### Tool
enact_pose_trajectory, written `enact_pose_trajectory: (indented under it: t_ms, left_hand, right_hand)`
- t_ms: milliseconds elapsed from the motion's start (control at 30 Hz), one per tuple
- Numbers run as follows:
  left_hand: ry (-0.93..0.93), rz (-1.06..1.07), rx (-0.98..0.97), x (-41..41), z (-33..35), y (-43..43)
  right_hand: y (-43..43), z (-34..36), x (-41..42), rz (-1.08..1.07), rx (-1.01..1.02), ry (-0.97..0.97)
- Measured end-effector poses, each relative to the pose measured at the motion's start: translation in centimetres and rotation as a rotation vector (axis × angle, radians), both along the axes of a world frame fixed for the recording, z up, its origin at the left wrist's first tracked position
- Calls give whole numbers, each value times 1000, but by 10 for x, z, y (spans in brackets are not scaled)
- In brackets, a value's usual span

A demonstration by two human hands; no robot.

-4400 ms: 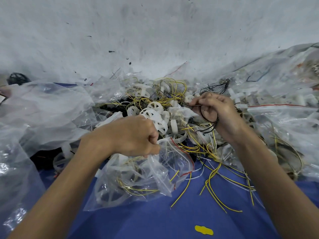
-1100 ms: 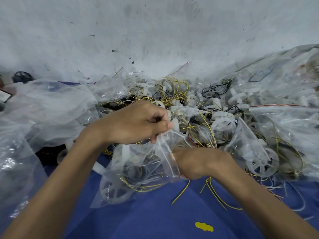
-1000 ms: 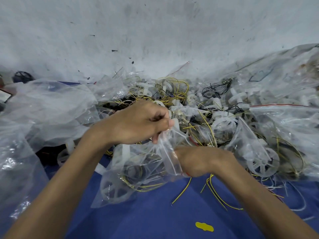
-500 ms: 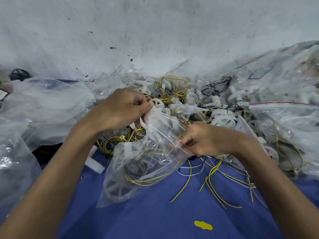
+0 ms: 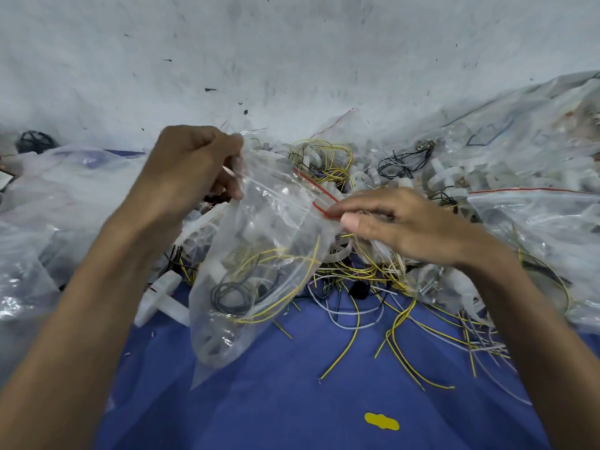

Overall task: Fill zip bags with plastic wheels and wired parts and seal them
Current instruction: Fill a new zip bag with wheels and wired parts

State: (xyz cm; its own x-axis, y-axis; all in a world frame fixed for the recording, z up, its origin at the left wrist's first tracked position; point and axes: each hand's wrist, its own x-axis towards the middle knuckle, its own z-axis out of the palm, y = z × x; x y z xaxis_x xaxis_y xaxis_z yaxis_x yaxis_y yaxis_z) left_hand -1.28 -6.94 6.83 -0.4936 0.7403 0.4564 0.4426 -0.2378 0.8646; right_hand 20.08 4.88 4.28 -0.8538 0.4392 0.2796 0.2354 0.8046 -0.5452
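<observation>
A clear zip bag (image 5: 259, 254) with a red seal strip hangs lifted above the blue surface, holding white plastic wheels, a dark wire coil and yellow wires. My left hand (image 5: 191, 170) grips the bag's top left corner. My right hand (image 5: 396, 222) pinches the red strip at the bag's right end between thumb and fingers. Behind both hands lies a pile of white wheels and yellow and black wired parts (image 5: 328, 160).
Loose yellow and white wires (image 5: 399, 319) spread over the blue surface (image 5: 292, 401) on the right. Clear plastic bags lie at the left (image 5: 65, 190) and right (image 5: 535, 222). A white wheel part (image 5: 162, 297) sits under my left forearm. A yellow scrap (image 5: 381, 421) lies near the front.
Both hands have raised the bag off the blue surface. The right hand came out of the bag's mouth and now pinches the red strip; the left hand moved up and back.
</observation>
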Motion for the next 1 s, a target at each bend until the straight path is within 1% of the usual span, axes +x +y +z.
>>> enact_pose_trajectory:
  t_ms: [33, 100, 167, 200, 267, 300, 367, 467, 500, 533, 600, 700, 767, 833, 900, 967, 1000]
  left_hand:
    - [-25, -30, 3, 7, -1, 2]
    - [-65, -225, -58, 22, -6, 7]
    - [-46, -461, -234, 27, -12, 11]
    - [3, -500, -312, 23, -16, 13]
    - [153, -420, -412, 13, -26, 18]
    - [273, -348, -466, 5, -31, 22]
    - [518, -269, -658, -9, -43, 27]
    - [716, -300, -1041, -22, -60, 33]
    - [761, -314, -1121, -24, -65, 34]
    - [792, -331, -1157, -26, -69, 35]
    - [813, -361, -1120, -29, -74, 36]
    - [824, -392, -973, -33, -67, 32]
    - [804, -365, -853, -35, -56, 27]
    - [772, -292, -713, -36, -43, 21]
    - [756, -165, -567, -33, -30, 16]
    - [800, -42, -435, -23, -18, 7]
    - [819, -83, -407, -17, -11, -1]
  right_hand:
    - [0, -4, -3, -5, 9, -95]
    - [0, -14, -10, -18, -4, -208]
    - [3, -24, -15, -17, -36, -170]
    - [7, -28, -15, -33, -35, -133]
    - [17, -31, -10, -82, -91, -78]
    - [21, -31, -7, -88, -156, -50]
    - [26, -31, -3, -72, -243, 8]
    - [30, -32, -2, -68, -218, 47]
    - [29, -32, -3, -60, -224, 63]
    - [28, -32, -4, -53, -220, 83]
    - [25, -30, -6, -35, -186, 108]
    - [26, -29, -6, -27, -202, 186]
    - [27, -26, -3, -27, -216, 214]
    - [29, -22, -1, -22, -273, 261]
    - [31, -22, 2, -15, -318, 300]
    - [33, -24, 3, -16, -271, 264]
    - [33, -25, 3, -22, -212, 229]
